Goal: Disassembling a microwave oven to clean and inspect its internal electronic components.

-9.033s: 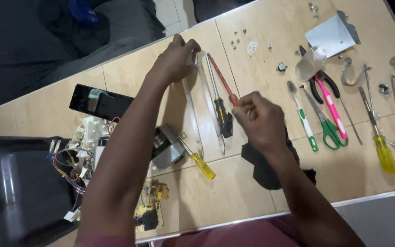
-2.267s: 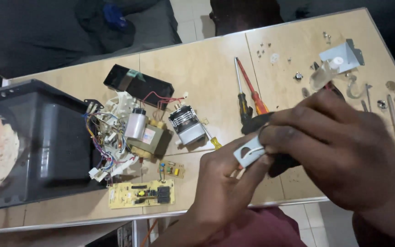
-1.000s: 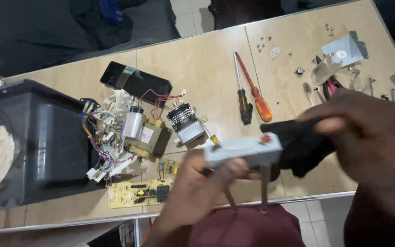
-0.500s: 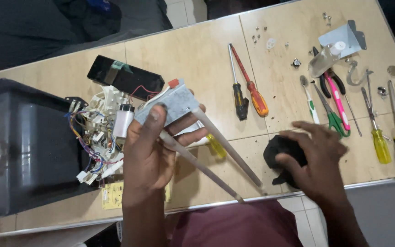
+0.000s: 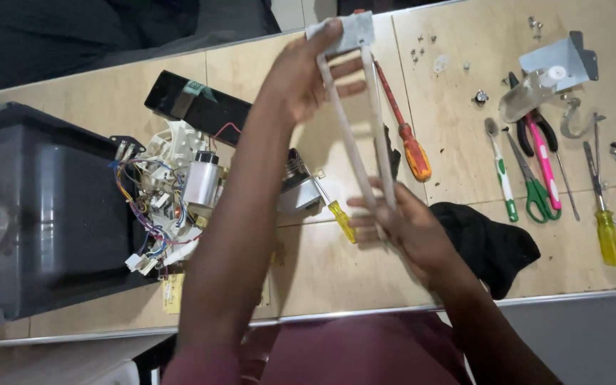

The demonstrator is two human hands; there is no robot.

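Grey metal is what I see in both hands: a heater part (image 5: 354,107) with a flat bracket at its far end and two pale rods running back toward me. My left hand (image 5: 304,75) pinches the bracket end up over the wooden table (image 5: 308,264), fingers wrapped on it. My right hand (image 5: 401,228) closes around the near rod tips, so the part spans from one grip to the other. An orange-handled screwdriver (image 5: 411,146) lies just right of the rods, a black cloth (image 5: 490,242) beside my right wrist
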